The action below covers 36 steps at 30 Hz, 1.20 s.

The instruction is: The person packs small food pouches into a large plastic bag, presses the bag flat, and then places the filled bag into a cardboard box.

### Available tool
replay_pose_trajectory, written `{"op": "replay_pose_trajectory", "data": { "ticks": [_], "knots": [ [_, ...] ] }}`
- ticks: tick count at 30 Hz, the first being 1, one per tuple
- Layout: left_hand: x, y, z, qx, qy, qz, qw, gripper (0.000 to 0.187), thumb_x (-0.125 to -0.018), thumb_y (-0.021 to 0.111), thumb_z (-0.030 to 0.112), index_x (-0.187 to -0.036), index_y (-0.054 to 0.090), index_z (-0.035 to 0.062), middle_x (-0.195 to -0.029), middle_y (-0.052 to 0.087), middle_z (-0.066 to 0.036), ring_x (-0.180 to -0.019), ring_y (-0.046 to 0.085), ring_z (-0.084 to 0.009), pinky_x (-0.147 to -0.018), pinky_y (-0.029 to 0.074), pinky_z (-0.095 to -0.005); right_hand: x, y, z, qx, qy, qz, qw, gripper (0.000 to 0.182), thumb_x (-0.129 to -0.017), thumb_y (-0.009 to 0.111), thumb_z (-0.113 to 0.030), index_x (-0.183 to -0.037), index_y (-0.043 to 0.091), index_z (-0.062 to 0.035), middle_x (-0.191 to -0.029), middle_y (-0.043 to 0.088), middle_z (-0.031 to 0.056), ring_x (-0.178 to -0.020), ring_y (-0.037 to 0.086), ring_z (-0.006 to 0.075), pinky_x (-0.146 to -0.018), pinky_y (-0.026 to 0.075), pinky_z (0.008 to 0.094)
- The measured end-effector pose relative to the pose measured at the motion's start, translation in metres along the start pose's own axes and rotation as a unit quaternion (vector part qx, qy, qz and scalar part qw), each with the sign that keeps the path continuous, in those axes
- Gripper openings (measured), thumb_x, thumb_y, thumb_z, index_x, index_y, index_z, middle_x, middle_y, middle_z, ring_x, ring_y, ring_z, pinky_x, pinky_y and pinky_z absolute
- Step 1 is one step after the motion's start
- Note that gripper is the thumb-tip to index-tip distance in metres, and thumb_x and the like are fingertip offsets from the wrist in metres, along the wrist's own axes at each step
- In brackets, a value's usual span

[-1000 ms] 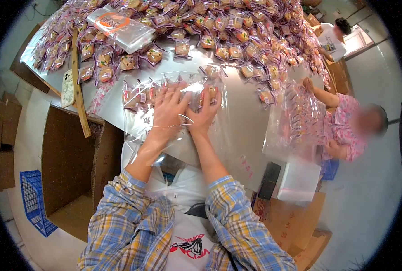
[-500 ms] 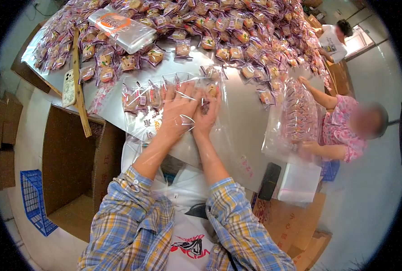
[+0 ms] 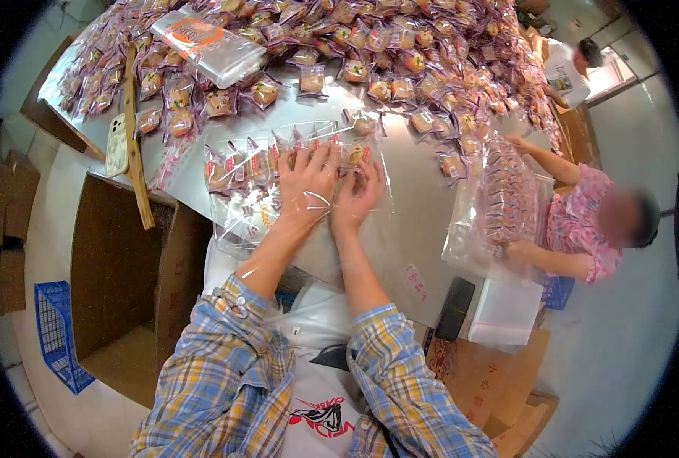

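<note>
A clear plastic bag lies on the metal table, with a row of wrapped pastries standing side by side in it. Glints of film cross both wrists, so my hands appear to be inside the bag. My left hand rests on the right part of the row, fingers apart and bent over the packets. Beside it, my right hand has loosely curled, parted fingers, close to a wrapped pastry at the row's right end. Another wrapped pastry lies just beyond.
A large heap of wrapped pastries covers the far table, with a stack of printed bags on it. Left are a wooden strip, phone and open carton. A co-worker handles a filled bag at right.
My right hand has drawn back slightly from the end pastry, and its fingers have parted. My left fingers have bent and spread on the row.
</note>
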State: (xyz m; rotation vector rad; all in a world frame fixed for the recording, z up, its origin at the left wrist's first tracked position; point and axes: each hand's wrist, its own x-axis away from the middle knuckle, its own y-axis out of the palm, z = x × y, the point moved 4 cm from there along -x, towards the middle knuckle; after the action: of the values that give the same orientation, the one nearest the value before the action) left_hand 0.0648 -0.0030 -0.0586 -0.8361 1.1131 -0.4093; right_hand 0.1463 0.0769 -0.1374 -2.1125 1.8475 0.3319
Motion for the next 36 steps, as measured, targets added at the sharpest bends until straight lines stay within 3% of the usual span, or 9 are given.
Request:
{"op": "replay_pose_trajectory", "data": {
  "ticks": [6,9,13,16,21,28,31,34,36],
  "knots": [
    [0.012,0.000,0.001,-0.004,0.038,0.053,0.998,0.043,-0.086,0.070,0.021,-0.128,0.070,0.0099,-0.127,0.067,-0.004,-0.116,0.059,-0.0235,-0.109,0.038,-0.0526,0.001,-0.005,-0.010,0.022,-0.017,0.001,1.000,0.023,-0.100,0.062,-0.008,-0.122,0.068,-0.0026,-0.145,0.055,0.0199,-0.131,0.056,0.0344,-0.111,0.044,0.0444],
    [0.044,-0.024,0.004,0.098,-0.015,0.050,0.994,0.043,-0.077,0.080,0.012,-0.120,0.073,0.0149,-0.116,0.068,-0.005,-0.107,0.061,-0.0266,-0.104,0.040,-0.0472,0.000,-0.001,0.006,-0.036,0.065,-0.007,0.997,0.034,-0.099,0.057,-0.002,-0.134,0.061,-0.0008,-0.151,0.051,0.0207,-0.137,0.052,0.0329,-0.116,0.040,0.0437],
    [0.079,-0.044,-0.003,0.130,-0.090,-0.007,0.987,0.041,-0.081,0.076,0.011,-0.122,0.069,0.0119,-0.114,0.065,-0.011,-0.104,0.058,-0.0333,-0.094,0.043,-0.0497,0.000,0.005,-0.037,-0.005,0.030,-0.026,0.999,0.059,-0.092,0.048,0.010,-0.151,0.041,0.0023,-0.157,0.044,0.0233,-0.149,0.041,0.0346,-0.124,0.031,0.0439],
    [0.082,-0.048,-0.018,0.146,-0.233,-0.061,0.960,0.039,-0.086,0.072,0.015,-0.123,0.065,0.0052,-0.125,0.063,-0.015,-0.113,0.056,-0.0356,-0.102,0.042,-0.0492,0.001,0.006,-0.016,0.048,-0.026,-0.044,0.998,0.065,-0.088,0.054,0.009,-0.151,0.041,0.0011,-0.156,0.045,0.0252,-0.147,0.041,0.0396,-0.124,0.030,0.0462],
    [0.073,-0.063,-0.030,0.135,-0.289,-0.070,0.945,0.058,-0.091,0.069,0.020,-0.140,0.054,-0.0070,-0.141,0.051,-0.026,-0.124,0.054,-0.0428,-0.106,0.044,-0.0508,0.000,0.002,-0.018,0.153,-0.019,-0.062,0.986,0.077,-0.083,0.062,0.004,-0.155,0.037,0.0000,-0.156,0.039,0.0296,-0.143,0.040,0.0442,-0.122,0.028,0.0506],
    [0.084,-0.056,-0.040,0.098,-0.235,-0.058,0.965,0.064,-0.088,0.072,0.018,-0.143,0.052,-0.0074,-0.154,0.040,-0.034,-0.139,0.044,-0.0504,-0.116,0.036,-0.0525,0.015,-0.012,-0.035,0.094,0.021,-0.123,0.988,0.086,-0.086,0.065,-0.005,-0.161,0.024,0.0042,-0.160,0.030,0.0330,-0.146,0.035,0.0470,-0.123,0.026,0.0505],
    [0.102,-0.087,-0.011,0.168,-0.172,-0.074,0.968,0.048,-0.086,0.074,0.014,-0.128,0.063,-0.0070,-0.134,0.058,-0.031,-0.118,0.061,-0.0453,-0.101,0.049,-0.0509,0.039,-0.026,-0.050,0.196,-0.006,-0.173,0.965,0.085,-0.088,0.065,-0.008,-0.159,0.022,0.0071,-0.161,0.030,0.0331,-0.145,0.037,0.0466,-0.124,0.026,0.0500],
    [0.121,-0.126,0.024,0.306,-0.079,-0.064,0.947,0.031,-0.077,0.079,0.005,-0.107,0.072,0.0000,-0.107,0.073,-0.013,-0.092,0.070,-0.0336,-0.078,0.055,-0.0421,0.065,-0.041,-0.054,0.219,-0.084,-0.202,0.951,0.069,-0.089,0.067,-0.006,-0.152,0.041,0.0011,-0.158,0.039,0.0274,-0.149,0.034,0.0431,-0.124,0.027,0.0496],
    [0.115,-0.165,0.031,0.359,-0.059,-0.022,0.931,0.024,-0.072,0.079,-0.001,-0.095,0.073,0.0015,-0.092,0.073,-0.009,-0.076,0.069,-0.0293,-0.066,0.054,-0.0372,0.079,-0.054,-0.069,0.199,-0.086,-0.236,0.947,0.051,-0.089,0.067,-0.005,-0.138,0.055,0.0001,-0.151,0.048,0.0259,-0.138,0.046,0.0419,-0.118,0.036,0.0487]
  ]
}}
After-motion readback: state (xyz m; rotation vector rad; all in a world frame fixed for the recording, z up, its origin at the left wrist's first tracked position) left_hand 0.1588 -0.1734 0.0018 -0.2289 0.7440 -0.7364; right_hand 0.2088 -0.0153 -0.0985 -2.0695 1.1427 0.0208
